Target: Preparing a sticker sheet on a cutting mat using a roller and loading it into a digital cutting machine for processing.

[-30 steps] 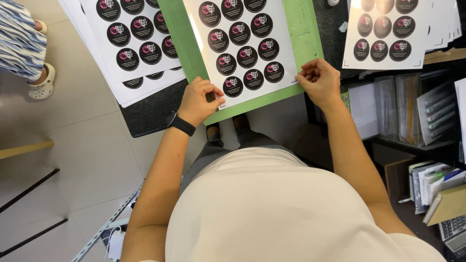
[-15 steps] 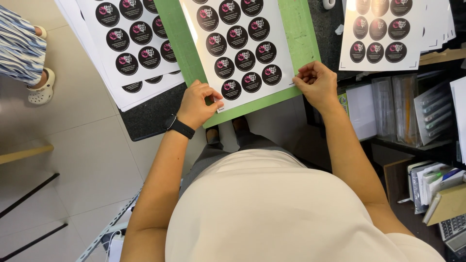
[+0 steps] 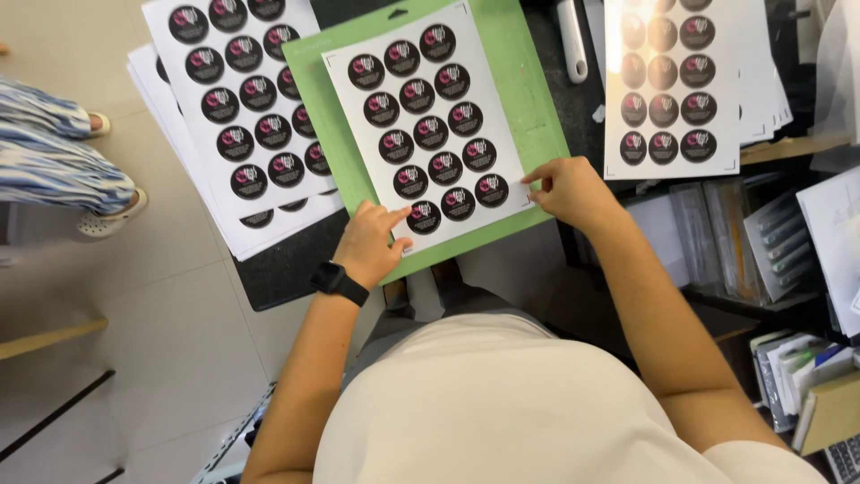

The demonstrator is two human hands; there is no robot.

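At far left, a person's striped blue-and-white trouser leg (image 3: 45, 152) and a pale sandal (image 3: 112, 215) on the tiled floor. Next, a loose stack of white sheets of round black stickers (image 3: 237, 116) overhanging the dark counter (image 3: 287, 269). At centre, a green cutting mat (image 3: 528, 108) bearing a white sheet of round black stickers (image 3: 428, 121), four rows of three with more below, lying flat inside the mat's border. Left hand (image 3: 376, 246), black watch at the wrist, resting on the sheet's near left corner, forefinger stretched out onto the paper, other fingers loosely curled. Right hand (image 3: 569, 190) at the near right corner, thumb and forefinger pressed together, pinching the paper's edge. Further right, another white sticker sheet (image 3: 672, 90), partly in glare, above shelves of clear folders (image 3: 761, 242). Compared with half a second ago, left forefinger now extended further onto the sheet; right hand's pinch unchanged.
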